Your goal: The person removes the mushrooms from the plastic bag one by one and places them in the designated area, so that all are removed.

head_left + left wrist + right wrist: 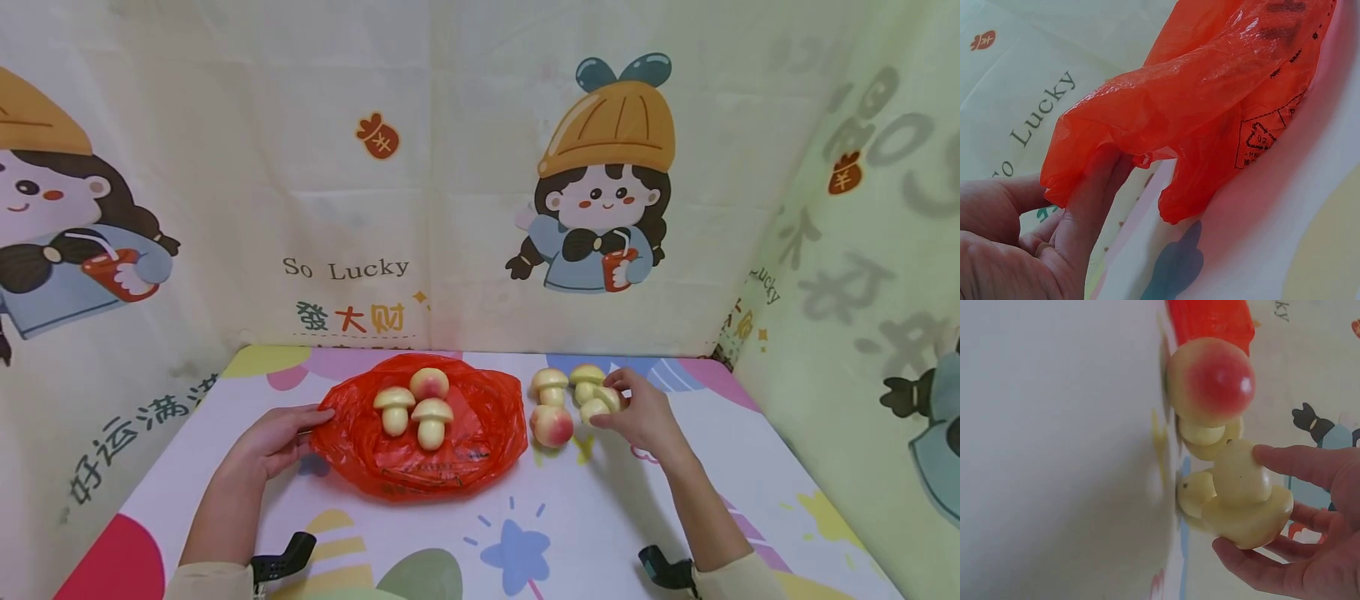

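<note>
A red plastic bag (480, 475) lies spread on the table, its left rim pinched by my left hand (273, 437). In the left wrist view the fingers (1088, 194) reach under the thin red film. Two toy mushrooms (431, 423) and a toy peach (429, 383) sit on the bag. To its right, my right hand (641, 414) grips a toy mushroom (1244, 478) by stem and cap, thumb on the stem. Behind the held one is another mushroom (587, 377). A second peach (552, 427) lies just left of it, in front of a further mushroom (550, 382).
A patterned cloth (480, 292) with cartoon figures hangs behind the table and along both sides. The tabletop (420, 542) is white with coloured prints. Each wrist wears a black camera mount (285, 560).
</note>
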Motion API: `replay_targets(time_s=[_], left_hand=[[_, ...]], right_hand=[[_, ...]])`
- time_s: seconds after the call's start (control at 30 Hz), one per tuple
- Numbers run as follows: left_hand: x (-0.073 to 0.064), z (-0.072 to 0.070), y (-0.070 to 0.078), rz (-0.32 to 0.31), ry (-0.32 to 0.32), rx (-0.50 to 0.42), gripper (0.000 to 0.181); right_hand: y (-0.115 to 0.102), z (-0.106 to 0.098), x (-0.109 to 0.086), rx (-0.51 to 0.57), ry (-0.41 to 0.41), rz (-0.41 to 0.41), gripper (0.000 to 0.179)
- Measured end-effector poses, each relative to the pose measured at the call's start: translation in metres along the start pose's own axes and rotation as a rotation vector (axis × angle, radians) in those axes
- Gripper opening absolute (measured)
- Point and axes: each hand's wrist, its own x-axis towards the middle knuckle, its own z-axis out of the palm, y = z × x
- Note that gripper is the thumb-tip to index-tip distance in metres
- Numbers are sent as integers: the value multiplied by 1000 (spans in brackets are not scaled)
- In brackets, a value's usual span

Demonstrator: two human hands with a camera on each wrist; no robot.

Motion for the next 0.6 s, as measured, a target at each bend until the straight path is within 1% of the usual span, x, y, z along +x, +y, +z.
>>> replay_targets(time_s=[0.33,0.6], left_hand=[[0,1,0,4,9,20,73],[0,2,0,11,13,35,71]], right_hand=[[-1,10,0,-67,-21,3,53],[1,14,2,-91,-28,39,55]])
